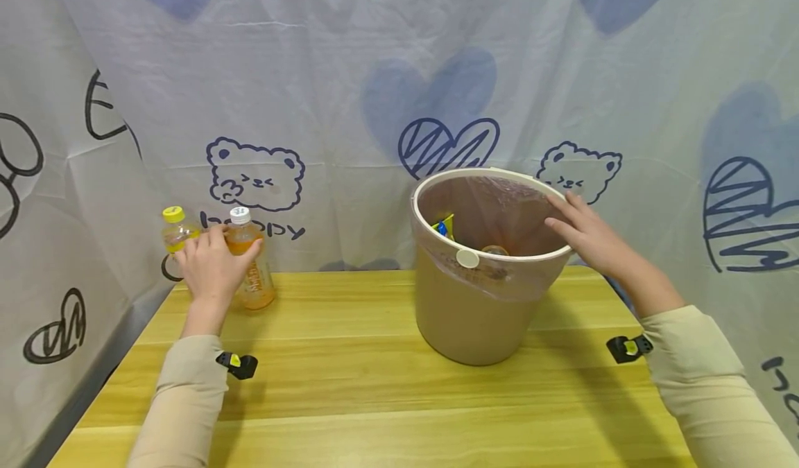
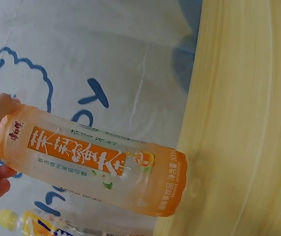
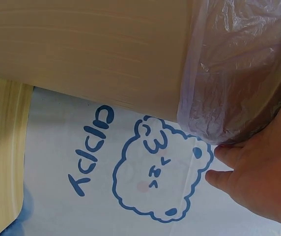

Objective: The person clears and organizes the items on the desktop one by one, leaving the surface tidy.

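Note:
My left hand (image 1: 212, 263) grips a tea drink bottle (image 1: 257, 286) with a white cap and an orange label. In the left wrist view its fingers and thumb are around the upper part of the bottle, whose base is close to the table. Just left of it stands a yellow-capped bottle (image 1: 175, 231), partly hidden by that hand. The right hand (image 1: 587, 236) rests at the right rim of a beige trash bin (image 1: 477, 322), fingers fairly straight. In the right wrist view two fingertips (image 3: 219, 179) show beside the bin's outer edge.
A clear plastic liner (image 1: 530, 284) is folded over the bin's rim. Inside are a yellow and blue wrapper (image 1: 445, 227) and a clear round item (image 1: 496, 250). Behind the wooden table (image 1: 349, 392) hangs a printed cloth (image 1: 337, 107).

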A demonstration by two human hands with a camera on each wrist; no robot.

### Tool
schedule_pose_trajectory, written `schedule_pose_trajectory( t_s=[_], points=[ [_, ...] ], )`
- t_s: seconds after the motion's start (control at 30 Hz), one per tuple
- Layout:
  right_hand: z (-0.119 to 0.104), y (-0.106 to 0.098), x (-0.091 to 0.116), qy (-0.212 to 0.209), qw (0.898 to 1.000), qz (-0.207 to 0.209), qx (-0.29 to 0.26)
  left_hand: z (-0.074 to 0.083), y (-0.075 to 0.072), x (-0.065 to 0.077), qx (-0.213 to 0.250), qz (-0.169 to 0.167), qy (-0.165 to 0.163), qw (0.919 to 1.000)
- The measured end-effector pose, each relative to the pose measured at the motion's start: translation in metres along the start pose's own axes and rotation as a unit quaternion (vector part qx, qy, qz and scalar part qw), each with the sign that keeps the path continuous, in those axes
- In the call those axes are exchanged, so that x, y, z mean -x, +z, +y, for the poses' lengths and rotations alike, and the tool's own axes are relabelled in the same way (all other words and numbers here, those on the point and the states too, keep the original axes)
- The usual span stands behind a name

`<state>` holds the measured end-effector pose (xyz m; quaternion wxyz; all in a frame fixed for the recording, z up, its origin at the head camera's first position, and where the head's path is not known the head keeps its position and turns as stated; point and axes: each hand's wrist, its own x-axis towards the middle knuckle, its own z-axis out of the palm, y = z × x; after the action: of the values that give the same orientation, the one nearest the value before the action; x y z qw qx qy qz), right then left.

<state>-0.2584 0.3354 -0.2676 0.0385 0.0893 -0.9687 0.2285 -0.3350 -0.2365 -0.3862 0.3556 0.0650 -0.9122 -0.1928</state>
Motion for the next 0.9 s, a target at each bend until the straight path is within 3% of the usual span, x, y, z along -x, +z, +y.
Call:
schedule_pose_trajectory(
  t_s=[0.57,0.9],
  points=[
    [-0.001,-0.001,0.000,-0.005,1.000,-0.003,0.000,0.045,-0.012,0.009,0.058,0.047,0.068,0.9949],
    [0.000,-0.001,0.001,-0.003,1.000,-0.001,-0.001,0.074,-0.018,0.015,0.118,0.065,0.093,0.9865]
  ],
)
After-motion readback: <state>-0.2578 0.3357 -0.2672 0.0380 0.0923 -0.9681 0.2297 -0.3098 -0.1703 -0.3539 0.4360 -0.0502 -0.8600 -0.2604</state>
